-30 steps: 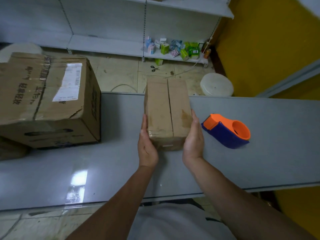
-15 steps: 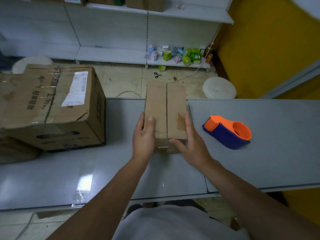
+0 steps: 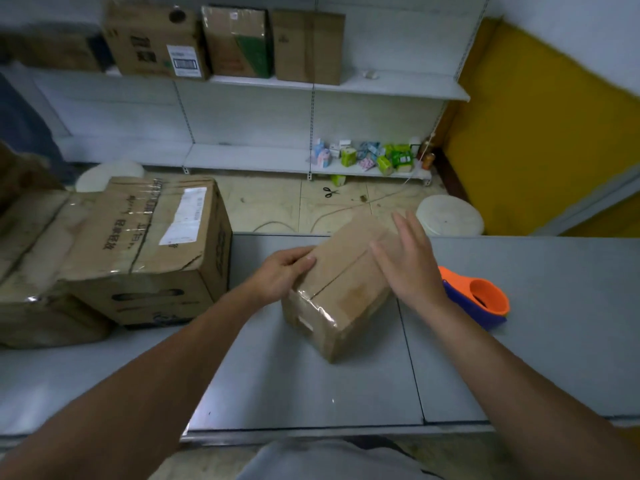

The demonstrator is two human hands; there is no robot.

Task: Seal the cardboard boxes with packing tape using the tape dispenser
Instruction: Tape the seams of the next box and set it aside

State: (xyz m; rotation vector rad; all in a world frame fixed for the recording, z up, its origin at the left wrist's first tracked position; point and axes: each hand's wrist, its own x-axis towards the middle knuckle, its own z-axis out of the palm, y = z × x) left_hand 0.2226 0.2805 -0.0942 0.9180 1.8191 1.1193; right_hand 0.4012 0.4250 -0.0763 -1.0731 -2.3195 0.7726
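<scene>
A large cardboard box (image 3: 149, 251) sits at the grey table's (image 3: 311, 386) left; beside it the left hand (image 3: 282, 271) curls its fingers over the left top edge of the small cardboard box (image 3: 343, 296), which lies skewed mid-table. The right hand (image 3: 410, 261), fingers straight, is spread over the box's right flap, the tape dispenser (image 3: 481, 299) just beyond its wrist

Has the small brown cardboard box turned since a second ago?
Yes. The small brown cardboard box has swivelled clockwise on the grey table, its far end swinging right toward the orange-and-blue tape dispenser.
</scene>
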